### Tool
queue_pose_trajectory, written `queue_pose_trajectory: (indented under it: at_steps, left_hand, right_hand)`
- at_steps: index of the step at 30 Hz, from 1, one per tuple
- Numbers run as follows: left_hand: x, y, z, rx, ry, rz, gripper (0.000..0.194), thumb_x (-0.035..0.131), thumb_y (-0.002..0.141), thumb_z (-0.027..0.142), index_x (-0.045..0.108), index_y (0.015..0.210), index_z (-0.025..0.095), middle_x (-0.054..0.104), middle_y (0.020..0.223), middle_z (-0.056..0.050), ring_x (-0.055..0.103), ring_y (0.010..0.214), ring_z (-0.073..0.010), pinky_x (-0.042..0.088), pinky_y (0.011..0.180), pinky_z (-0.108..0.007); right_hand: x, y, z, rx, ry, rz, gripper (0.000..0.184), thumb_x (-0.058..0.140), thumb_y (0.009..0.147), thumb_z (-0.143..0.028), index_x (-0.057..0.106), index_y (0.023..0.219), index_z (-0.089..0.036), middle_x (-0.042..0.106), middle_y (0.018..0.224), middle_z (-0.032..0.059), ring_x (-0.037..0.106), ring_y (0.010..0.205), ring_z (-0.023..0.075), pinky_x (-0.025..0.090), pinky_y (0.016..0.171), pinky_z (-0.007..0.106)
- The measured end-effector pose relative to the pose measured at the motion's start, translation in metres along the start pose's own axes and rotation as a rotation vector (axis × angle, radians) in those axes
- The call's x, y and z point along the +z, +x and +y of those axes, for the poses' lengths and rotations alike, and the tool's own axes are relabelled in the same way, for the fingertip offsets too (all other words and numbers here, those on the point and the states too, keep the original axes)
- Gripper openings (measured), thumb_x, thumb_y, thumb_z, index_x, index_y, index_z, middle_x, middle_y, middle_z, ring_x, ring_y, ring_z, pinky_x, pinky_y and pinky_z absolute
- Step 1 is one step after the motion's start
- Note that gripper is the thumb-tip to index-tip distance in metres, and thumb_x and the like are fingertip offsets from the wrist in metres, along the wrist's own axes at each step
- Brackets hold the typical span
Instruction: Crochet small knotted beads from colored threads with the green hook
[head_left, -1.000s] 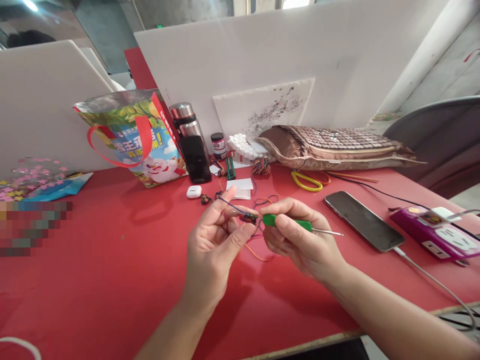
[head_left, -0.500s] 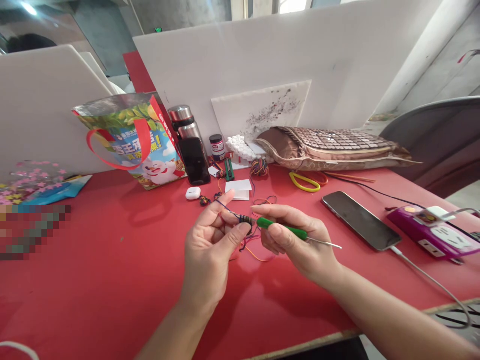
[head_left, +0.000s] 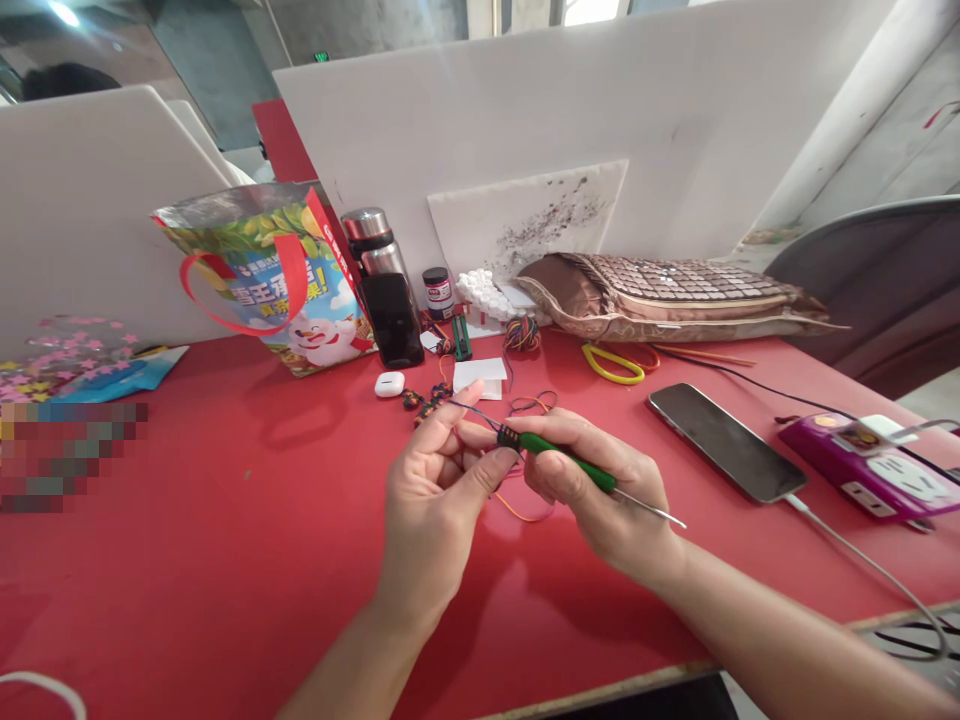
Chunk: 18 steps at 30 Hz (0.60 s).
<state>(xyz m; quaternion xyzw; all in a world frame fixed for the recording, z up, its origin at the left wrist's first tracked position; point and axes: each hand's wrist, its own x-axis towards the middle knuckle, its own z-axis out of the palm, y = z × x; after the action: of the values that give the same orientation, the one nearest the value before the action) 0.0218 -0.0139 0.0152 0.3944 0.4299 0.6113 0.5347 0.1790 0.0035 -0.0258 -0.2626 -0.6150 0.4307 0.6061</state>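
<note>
Between the thumb and fingers of my left hand [head_left: 442, 490] is a small dark piece of crochet [head_left: 508, 437] with lighter marks. A dark strand of yarn [head_left: 474, 410] runs from it over my raised index finger. My right hand [head_left: 600, 480] is closed around a crochet hook [head_left: 577, 464] with a green handle, its bare metal shaft sticking out to the lower right. The hook's left end meets the crochet piece; its tip is hidden there. Beneath the hands, loose orange yarn [head_left: 517, 512] curls on the table.
Behind the hands are a folded white paper [head_left: 487, 375], multicoloured yarn ball [head_left: 523, 335], earbud case [head_left: 389, 384], upright phone [head_left: 394, 322] and steel flask [head_left: 367, 228]. To the right lie yellow-handled scissors [head_left: 613, 365], a charging phone [head_left: 724, 440] and a purple power strip [head_left: 862, 465].
Both hands are slightly further right in the picture, the left one more so. The crochet piece now sits against the green handle's end, where a small gap showed before.
</note>
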Motion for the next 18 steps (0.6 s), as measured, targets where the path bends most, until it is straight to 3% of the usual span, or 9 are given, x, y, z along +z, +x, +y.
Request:
queue_pose_trajectory:
  at_steps: [4, 11, 15, 18]
  left_hand:
    - [-0.001, -0.001, 0.002, 0.009, -0.025, -0.028, 0.052, 0.095, 0.078, 0.021, 0.082, 0.127, 0.031, 0.071, 0.081, 0.003, 0.063, 0.070, -0.0077, 0.056, 0.070, -0.017]
    - [-0.004, 0.001, 0.003, -0.007, -0.063, -0.061, 0.046, 0.093, 0.080, 0.021, 0.083, 0.124, 0.027, 0.070, 0.083, 0.003, 0.062, 0.071, -0.0065, 0.053, 0.068, -0.015]
    - [-0.004, 0.002, 0.003, -0.031, -0.067, -0.042, 0.048, 0.093, 0.078, 0.021, 0.082, 0.124, 0.023, 0.069, 0.081, 0.003, 0.060, 0.068, -0.0071, 0.050, 0.062, -0.016]
    - [-0.002, 0.001, 0.003, -0.012, -0.010, -0.025, 0.049, 0.090, 0.079, 0.020, 0.079, 0.127, 0.022, 0.069, 0.080, 0.003, 0.062, 0.070, -0.0080, 0.052, 0.065, -0.017]
  right_hand:
    - [-0.002, 0.002, 0.006, 0.146, 0.192, -0.021, 0.028, 0.072, 0.103, -0.042, 0.082, 0.121, -0.024, 0.056, 0.066, -0.0014, 0.050, 0.056, 0.0130, 0.045, 0.049, 0.028]
    - [0.006, 0.010, 0.001, 0.248, 0.551, -0.039, 0.018, 0.075, 0.102, -0.035, 0.085, 0.112, -0.025, 0.046, 0.059, -0.0059, 0.037, 0.052, 0.0085, 0.040, 0.050, 0.024]
    - [0.006, 0.008, 0.000, 0.279, 0.532, -0.033, 0.021, 0.076, 0.101, -0.040, 0.084, 0.111, -0.023, 0.047, 0.059, -0.0061, 0.039, 0.052, 0.0094, 0.042, 0.049, 0.025]
    - [-0.001, 0.007, 0.001, 0.188, 0.318, -0.057, 0.021, 0.073, 0.103, -0.038, 0.081, 0.113, -0.022, 0.054, 0.062, -0.0042, 0.047, 0.054, 0.0108, 0.044, 0.050, 0.025]
